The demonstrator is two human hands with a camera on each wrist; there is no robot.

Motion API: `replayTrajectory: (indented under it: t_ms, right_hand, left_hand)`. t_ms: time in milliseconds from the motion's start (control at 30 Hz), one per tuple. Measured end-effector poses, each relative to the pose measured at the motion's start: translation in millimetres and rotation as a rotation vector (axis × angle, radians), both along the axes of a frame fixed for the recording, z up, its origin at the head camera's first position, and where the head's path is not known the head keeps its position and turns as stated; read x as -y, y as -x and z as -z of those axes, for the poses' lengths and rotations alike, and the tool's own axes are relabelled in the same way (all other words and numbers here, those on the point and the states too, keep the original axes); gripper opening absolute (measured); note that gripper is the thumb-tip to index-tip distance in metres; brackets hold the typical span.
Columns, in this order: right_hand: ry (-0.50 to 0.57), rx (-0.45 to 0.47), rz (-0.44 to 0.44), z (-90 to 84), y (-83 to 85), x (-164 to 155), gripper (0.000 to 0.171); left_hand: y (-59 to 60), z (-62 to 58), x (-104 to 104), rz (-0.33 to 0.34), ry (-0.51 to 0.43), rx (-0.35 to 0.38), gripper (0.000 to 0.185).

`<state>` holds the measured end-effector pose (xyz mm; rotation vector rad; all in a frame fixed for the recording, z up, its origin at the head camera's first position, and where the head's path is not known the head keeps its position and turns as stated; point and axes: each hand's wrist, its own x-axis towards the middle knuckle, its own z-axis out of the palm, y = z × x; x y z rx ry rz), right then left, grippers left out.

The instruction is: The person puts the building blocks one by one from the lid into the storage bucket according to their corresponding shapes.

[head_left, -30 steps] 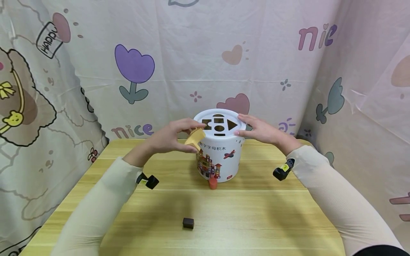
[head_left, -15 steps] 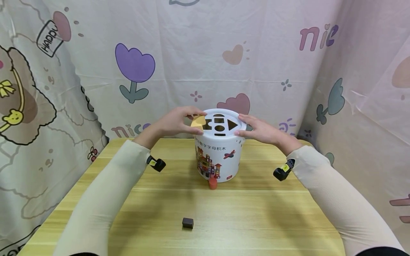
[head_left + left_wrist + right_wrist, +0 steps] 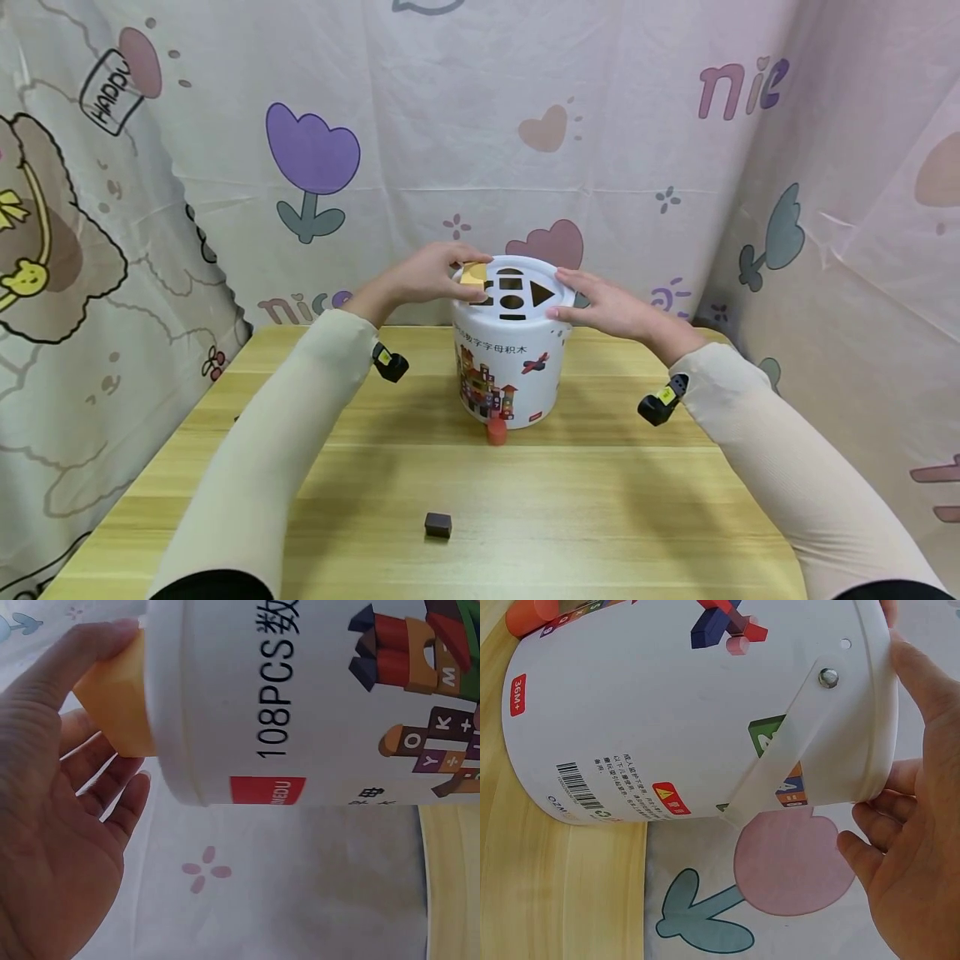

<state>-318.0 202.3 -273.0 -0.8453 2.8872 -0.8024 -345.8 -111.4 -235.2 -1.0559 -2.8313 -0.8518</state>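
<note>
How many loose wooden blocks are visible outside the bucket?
3: yellow block in the left hand on the lid, red block at the bucket's base, dark block nearer. Others may be inside.

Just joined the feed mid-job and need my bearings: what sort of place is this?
Probably a small tabletop recording booth, not a lived-in room: a wooden table hemmed by cartoon-print cloth on three sides, with only a white shape-sorter toy bucket and a few loose blocks on it.

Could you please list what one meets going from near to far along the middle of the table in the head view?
Dark brown block → red block at the foot of the bucket → white bucket → yellow block held on the lid by the left hand, with the right hand on the rim → patterned curtain.
</note>
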Motion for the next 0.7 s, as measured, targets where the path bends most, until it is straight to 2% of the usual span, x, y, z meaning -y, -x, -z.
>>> replayTrajectory:
  t_ms: [233, 433, 700]
  right_hand:
    - [-0.004, 0.006, 0.003, 1.8, 1.7, -1.7, 0.089]
    - [0.006, 0.016, 0.006, 1.9, 1.3, -1.7, 0.089]
    - [0.018, 0.024, 0.008, 1.2, -0.1, -0.7, 0.090]
  left_hand:
    - [11.9, 6.5, -3.1, -0.015, 0.029, -0.006, 0.071]
    - [16.1, 8.7, -5.7, -0.017, 0.030, 0.030, 0.072]
    - [22.0, 12.7, -9.4, 0.034, 0.062, 0.044, 0.072]
